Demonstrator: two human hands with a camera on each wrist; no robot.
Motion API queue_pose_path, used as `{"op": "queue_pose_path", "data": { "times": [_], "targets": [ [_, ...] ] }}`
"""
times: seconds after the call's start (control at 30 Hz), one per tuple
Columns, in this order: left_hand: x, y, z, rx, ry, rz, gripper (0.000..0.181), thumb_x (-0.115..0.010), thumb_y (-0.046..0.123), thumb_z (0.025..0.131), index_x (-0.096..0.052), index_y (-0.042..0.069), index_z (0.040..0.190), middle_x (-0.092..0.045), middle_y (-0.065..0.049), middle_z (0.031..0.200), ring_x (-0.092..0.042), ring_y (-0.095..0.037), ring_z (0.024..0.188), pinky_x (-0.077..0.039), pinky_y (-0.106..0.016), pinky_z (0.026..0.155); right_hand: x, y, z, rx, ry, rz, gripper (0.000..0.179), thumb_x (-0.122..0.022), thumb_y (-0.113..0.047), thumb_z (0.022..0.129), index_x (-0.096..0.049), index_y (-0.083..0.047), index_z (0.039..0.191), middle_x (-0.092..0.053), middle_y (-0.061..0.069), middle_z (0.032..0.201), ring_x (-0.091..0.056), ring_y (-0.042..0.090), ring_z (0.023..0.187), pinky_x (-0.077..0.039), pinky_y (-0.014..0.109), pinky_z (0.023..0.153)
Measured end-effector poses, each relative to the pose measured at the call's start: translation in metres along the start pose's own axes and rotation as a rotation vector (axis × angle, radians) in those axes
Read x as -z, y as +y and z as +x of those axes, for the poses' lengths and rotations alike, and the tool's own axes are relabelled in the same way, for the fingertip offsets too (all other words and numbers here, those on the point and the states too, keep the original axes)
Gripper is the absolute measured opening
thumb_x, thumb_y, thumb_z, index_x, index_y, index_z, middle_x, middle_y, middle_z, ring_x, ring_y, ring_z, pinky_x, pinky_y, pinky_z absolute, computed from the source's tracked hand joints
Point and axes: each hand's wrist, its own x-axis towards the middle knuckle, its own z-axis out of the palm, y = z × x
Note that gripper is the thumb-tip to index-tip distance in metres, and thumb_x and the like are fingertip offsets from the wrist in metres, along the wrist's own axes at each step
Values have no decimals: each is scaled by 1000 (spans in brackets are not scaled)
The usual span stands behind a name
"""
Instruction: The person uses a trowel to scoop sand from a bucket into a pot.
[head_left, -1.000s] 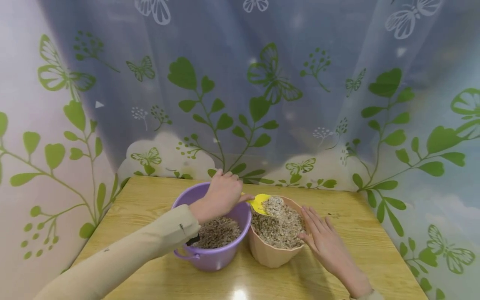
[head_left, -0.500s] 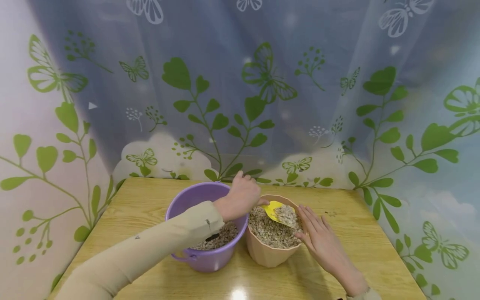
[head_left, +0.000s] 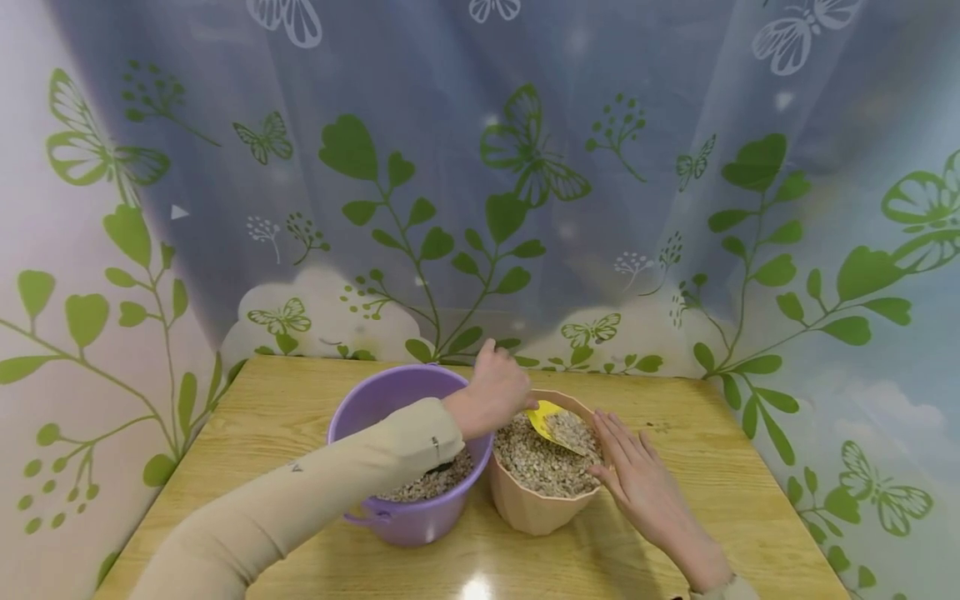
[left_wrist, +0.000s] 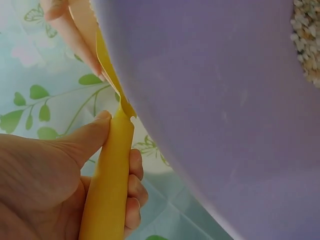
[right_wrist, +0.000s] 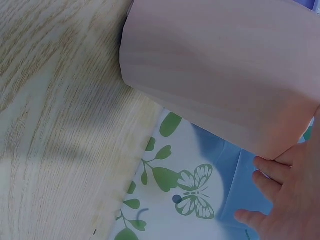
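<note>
My left hand (head_left: 497, 392) grips the yellow handle of a small shovel (left_wrist: 107, 185), thumb along its top and fingers curled beneath. The shovel's yellow blade (head_left: 546, 417) tilts down over the peach faceted pot (head_left: 534, 508), with pale gravel (head_left: 573, 432) on it. Gravel fills much of that pot. My right hand (head_left: 641, 487) rests against the pot's right side, fingers extended along the rim; the right wrist view shows its fingers (right_wrist: 270, 175) at the pot's wall. Beneath my left forearm stands a purple bucket (head_left: 420, 521) with gravel in its bottom, partly hidden by the sleeve.
Both containers stand side by side on a light wooden table (head_left: 292, 392). A printed curtain (head_left: 420, 250) with leaves and butterflies encloses the table's back and sides. The bucket's handle (head_left: 367, 517) sticks out at its front left.
My left hand has moved right with the shovel, carrying the loaded blade from the pot's left rim to farther over the pot. My right hand stays at the pot's side.
</note>
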Motion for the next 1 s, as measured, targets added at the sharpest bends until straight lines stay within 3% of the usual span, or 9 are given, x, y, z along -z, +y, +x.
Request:
{"op": "queue_pose_path", "data": {
  "times": [0.1,0.33,0.53,0.73,0.83,1.0],
  "targets": [
    [0,-4,-1,14,0,25,47,-53,64,96,-72,24,80,-63,6,77,-56,-13,83,-38,-35,88,-1,-1,0,6,7,2,66,-54,-34,105,-28,-3,158,-33,16,162,-32,36,148,-26,65,113],
    [0,-14,-6,35,12,83,49,-53,62,97,-72,21,76,-65,4,77,-61,-15,88,-39,-39,98,-2,-1,0,-1,14,20,65,-55,-32,105,-29,-3,157,-34,17,161,-33,37,148,-27,66,112],
    [4,-19,-10,54,66,190,51,-58,63,93,-61,20,66,-54,6,67,-45,-12,70,-37,-33,85,-4,0,-1,1,38,5,66,-57,-30,104,-31,-3,157,-35,17,161,-35,38,146,-29,66,110],
    [11,-22,-16,60,65,283,50,-60,63,91,-58,20,66,-48,6,64,-34,-13,63,-33,-30,78,-4,0,-1,7,42,7,65,-55,-32,105,-30,-3,157,-35,16,161,-35,37,146,-29,66,110],
    [16,-21,-21,49,54,335,43,-62,45,99,-55,20,64,-48,6,64,-35,-13,63,-31,-30,76,-4,-1,-1,7,34,14,65,-54,-32,105,-30,-3,157,-34,16,161,-34,37,147,-29,66,111],
    [28,-15,-32,17,36,472,43,-54,18,104,-46,20,62,-44,6,62,-32,-13,62,-24,-31,72,-4,-2,-1,6,34,19,65,-55,-31,105,-29,-3,158,-35,17,160,-34,37,147,-28,66,111]
  ]
}}
